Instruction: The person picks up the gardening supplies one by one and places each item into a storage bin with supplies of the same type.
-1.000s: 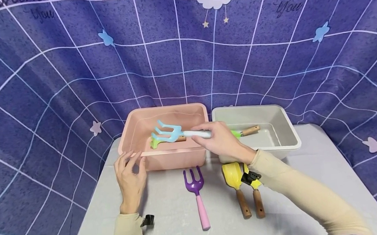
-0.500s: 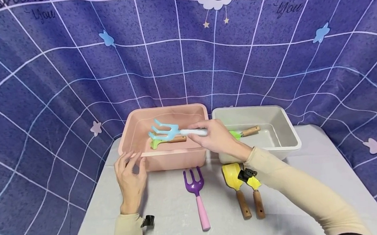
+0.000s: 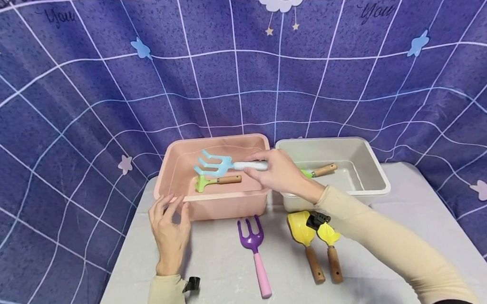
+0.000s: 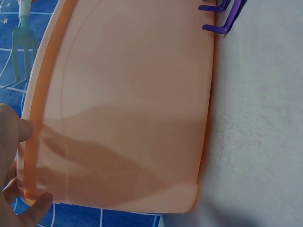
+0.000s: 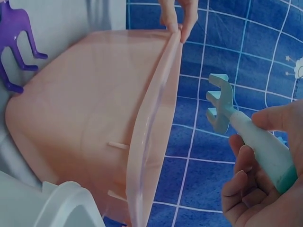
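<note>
My right hand (image 3: pixel 285 170) grips the white handle of a light blue hand fork (image 3: pixel 215 165), held over the pink bin (image 3: pixel 226 206) with its three tines toward the left. In the right wrist view, thumb and fingers wrap that fork's handle (image 5: pixel 262 146), which has a teal end. At the bin's front left corner, my left hand (image 3: pixel 170 229) holds the rim, fingers over it and thumb outside. Inside the bin, beneath the fork, lies a small green rake (image 3: pixel 200 184) with a wooden handle.
Right of the pink bin stands a grey-white bin (image 3: pixel 337 194) with a green-headed, wooden-handled tool (image 3: pixel 324 170) in it, partly hidden by my right hand. In front on the table lie a purple fork (image 3: pixel 259 270) with pink handle, a yellow shovel (image 3: pixel 302 231) and a smaller yellow tool (image 3: pixel 333 259).
My right hand with the light blue fork has shifted slightly left, then up a little, so the green rake below shows more fully. My left hand stays at the rim.
</note>
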{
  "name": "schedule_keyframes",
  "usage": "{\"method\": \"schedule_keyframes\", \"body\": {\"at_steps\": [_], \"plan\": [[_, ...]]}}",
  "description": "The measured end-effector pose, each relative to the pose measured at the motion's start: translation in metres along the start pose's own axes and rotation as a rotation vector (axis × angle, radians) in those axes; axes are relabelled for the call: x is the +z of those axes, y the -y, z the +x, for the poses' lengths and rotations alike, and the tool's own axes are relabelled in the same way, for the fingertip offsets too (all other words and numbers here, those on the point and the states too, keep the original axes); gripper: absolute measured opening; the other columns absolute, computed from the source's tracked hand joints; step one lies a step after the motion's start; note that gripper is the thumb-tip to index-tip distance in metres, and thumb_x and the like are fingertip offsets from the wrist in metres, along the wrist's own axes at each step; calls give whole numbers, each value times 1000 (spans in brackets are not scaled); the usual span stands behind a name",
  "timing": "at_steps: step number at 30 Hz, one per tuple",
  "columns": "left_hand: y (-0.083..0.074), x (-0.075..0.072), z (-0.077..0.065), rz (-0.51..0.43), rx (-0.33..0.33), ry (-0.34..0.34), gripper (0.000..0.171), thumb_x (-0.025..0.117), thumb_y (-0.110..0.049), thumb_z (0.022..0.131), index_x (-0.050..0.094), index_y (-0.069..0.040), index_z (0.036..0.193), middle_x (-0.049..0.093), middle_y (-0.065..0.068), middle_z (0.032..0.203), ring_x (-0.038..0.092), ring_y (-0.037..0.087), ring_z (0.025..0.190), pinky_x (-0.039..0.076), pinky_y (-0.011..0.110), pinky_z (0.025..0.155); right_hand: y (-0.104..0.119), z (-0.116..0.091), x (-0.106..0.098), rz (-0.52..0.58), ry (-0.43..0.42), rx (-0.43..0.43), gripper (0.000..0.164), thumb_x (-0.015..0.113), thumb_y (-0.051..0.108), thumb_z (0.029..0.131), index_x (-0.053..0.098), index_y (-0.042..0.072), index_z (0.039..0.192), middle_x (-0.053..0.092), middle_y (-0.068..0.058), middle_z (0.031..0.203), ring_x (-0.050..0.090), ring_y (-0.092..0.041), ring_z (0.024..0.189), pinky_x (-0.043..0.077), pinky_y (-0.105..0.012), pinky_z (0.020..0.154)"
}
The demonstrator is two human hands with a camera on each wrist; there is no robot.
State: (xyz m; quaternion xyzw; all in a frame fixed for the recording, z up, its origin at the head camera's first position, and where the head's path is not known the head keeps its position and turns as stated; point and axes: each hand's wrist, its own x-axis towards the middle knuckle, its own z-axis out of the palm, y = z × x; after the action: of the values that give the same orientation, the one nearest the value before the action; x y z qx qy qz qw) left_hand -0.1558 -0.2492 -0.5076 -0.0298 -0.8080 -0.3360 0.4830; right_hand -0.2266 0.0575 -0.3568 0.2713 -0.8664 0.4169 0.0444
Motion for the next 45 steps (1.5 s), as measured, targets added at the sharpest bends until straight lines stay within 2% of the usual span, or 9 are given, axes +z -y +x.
{"method": "schedule_keyframes", "body": {"at_steps": [5,14,25,33,38,45], "plan": [[-1,0,0,0,-4,0,22,82,-8,90,83,-4,112,73,23,122,57,47,130,39,56,115,2,4,2,-5,-2,-13,33,78,28,95,80,11,123,79,-4,89,60,-10,55,48,-27,49],[-1,-1,-1,3,-12,0,21,81,-7,91,82,-3,112,73,25,122,56,46,130,39,55,115,2,11,7,-47,1,-19,33,77,28,94,81,12,122,81,-6,100,60,-10,60,48,-25,51],[0,-2,-1,-9,-13,-7,22,82,-5,89,83,-4,111,73,22,123,57,46,130,39,53,115,3,16,10,-69,52,-20,32,77,29,95,80,12,123,77,-3,86,50,-6,48,41,-24,45],[1,-1,0,-19,-1,-8,23,83,-6,89,83,-5,112,74,24,122,57,47,131,40,57,115,5,22,13,-102,68,-49,33,77,30,95,81,11,123,79,-1,87,54,-7,54,45,-24,50],[1,-1,0,-17,3,-4,23,83,-7,89,83,-5,112,73,24,122,57,48,130,40,56,116,4,26,14,-103,74,-81,31,76,26,95,81,9,120,78,-2,83,48,-4,49,41,-22,46],[0,-1,0,-15,-3,1,23,83,-7,90,83,-5,113,73,24,122,56,47,132,40,57,114,6,32,14,-82,93,-63,33,76,27,96,80,8,122,76,-1,76,38,-3,41,33,-21,40]]}}
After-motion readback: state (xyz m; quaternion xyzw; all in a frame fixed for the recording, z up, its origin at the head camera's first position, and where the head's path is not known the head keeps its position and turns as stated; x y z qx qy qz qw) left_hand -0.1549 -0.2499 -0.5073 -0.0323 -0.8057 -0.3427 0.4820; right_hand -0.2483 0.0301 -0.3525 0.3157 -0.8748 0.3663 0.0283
